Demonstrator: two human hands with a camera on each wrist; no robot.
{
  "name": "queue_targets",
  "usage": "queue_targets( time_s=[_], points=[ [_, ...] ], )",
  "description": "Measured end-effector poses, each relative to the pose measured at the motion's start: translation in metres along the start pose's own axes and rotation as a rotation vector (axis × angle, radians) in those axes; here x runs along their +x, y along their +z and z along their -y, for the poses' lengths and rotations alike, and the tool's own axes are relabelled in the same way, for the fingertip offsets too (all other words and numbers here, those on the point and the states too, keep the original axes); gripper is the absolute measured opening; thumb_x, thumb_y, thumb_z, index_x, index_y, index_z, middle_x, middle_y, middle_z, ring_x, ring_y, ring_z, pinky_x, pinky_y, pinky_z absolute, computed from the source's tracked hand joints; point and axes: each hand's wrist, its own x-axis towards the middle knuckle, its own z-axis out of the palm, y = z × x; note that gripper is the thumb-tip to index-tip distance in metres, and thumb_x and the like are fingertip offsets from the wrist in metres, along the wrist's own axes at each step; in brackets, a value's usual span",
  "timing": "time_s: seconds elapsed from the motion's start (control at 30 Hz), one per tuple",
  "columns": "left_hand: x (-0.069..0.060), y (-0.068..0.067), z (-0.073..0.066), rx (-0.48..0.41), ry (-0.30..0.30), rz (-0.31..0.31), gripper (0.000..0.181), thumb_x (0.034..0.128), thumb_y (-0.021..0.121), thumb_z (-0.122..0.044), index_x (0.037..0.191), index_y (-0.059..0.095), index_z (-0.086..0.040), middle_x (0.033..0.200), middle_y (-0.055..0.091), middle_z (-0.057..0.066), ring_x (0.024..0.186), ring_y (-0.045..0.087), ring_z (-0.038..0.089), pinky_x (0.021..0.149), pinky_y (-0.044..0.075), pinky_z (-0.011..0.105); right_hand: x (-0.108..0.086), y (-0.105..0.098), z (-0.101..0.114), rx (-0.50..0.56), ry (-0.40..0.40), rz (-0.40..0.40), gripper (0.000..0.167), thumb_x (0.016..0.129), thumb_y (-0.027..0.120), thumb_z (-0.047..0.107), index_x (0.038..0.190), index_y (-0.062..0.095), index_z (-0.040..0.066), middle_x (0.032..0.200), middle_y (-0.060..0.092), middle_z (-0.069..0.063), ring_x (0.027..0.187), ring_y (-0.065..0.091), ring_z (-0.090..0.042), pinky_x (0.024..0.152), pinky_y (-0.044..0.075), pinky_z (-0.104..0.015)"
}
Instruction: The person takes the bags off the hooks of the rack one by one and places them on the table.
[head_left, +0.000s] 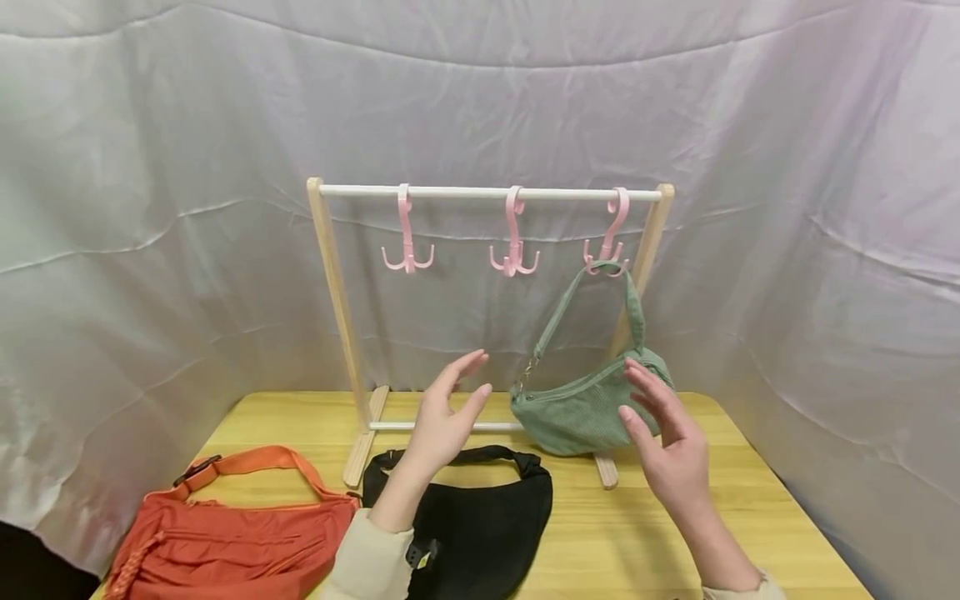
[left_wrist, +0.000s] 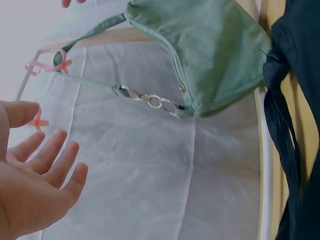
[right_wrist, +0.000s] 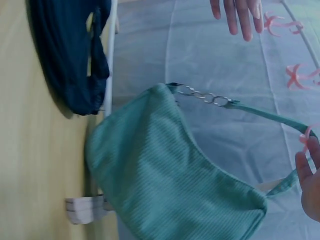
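A green corduroy shoulder bag (head_left: 592, 408) hangs by its strap from the right pink hook (head_left: 606, 242); short metal chain links (left_wrist: 152, 101) join the strap to the bag at one end. My right hand (head_left: 675, 450) is in front of the bag's right end in the head view, its fingers loosely extended and holding nothing. To the bag's left, my left hand (head_left: 442, 417) is raised with fingers spread and nothing in them. A black bag (head_left: 487, 525) lies on the table below my left hand, partly hidden by that forearm. An orange-red bag (head_left: 247, 542) lies farther left.
A rack with wooden side posts (head_left: 337, 300) and a white top bar (head_left: 465, 192) stands on the yellow wood-grain table (head_left: 720, 533). Two more pink hooks, the left one (head_left: 407, 242) and the middle one (head_left: 513, 242), hang bare. Grey cloth (head_left: 187, 150) encloses the back and sides.
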Motion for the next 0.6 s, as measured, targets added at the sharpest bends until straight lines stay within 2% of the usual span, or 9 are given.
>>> queue_targets(
  time_s=[0.23, 0.47, 0.6],
  points=[
    [0.011, 0.015, -0.003, -0.015, 0.062, -0.038, 0.049, 0.1033, 0.067, -0.018, 0.151, 0.054, -0.021, 0.147, 0.060, -0.003, 0.138, 0.052, 0.017, 0.107, 0.043, 0.050, 0.023, -0.002, 0.003, -0.001, -0.068, -0.049, 0.055, 0.082, 0.056, -0.033, 0.136, 0.052, -0.022, 0.147, 0.054, -0.028, 0.134, 0.055, -0.028, 0.111, 0.045, -0.031],
    [0.023, 0.029, -0.008, -0.021, 0.099, -0.070, 0.053, 0.1030, 0.066, -0.016, 0.153, 0.051, -0.019, 0.150, 0.057, -0.003, 0.137, 0.053, 0.018, 0.106, 0.044, 0.046, 0.047, 0.002, 0.010, -0.142, -0.105, -0.080, 0.058, 0.082, 0.061, -0.029, 0.138, 0.054, -0.017, 0.146, 0.057, -0.026, 0.133, 0.057, -0.028, 0.111, 0.045, -0.032],
    [0.028, 0.035, -0.011, -0.022, 0.121, -0.072, 0.053, 0.1028, 0.066, -0.016, 0.154, 0.051, -0.016, 0.152, 0.056, 0.001, 0.135, 0.054, 0.023, 0.107, 0.044, 0.049, 0.063, 0.011, 0.021, -0.164, -0.130, -0.087, 0.057, 0.083, 0.061, -0.026, 0.138, 0.054, -0.017, 0.147, 0.055, -0.028, 0.136, 0.054, -0.027, 0.114, 0.043, -0.033]
  ],
)
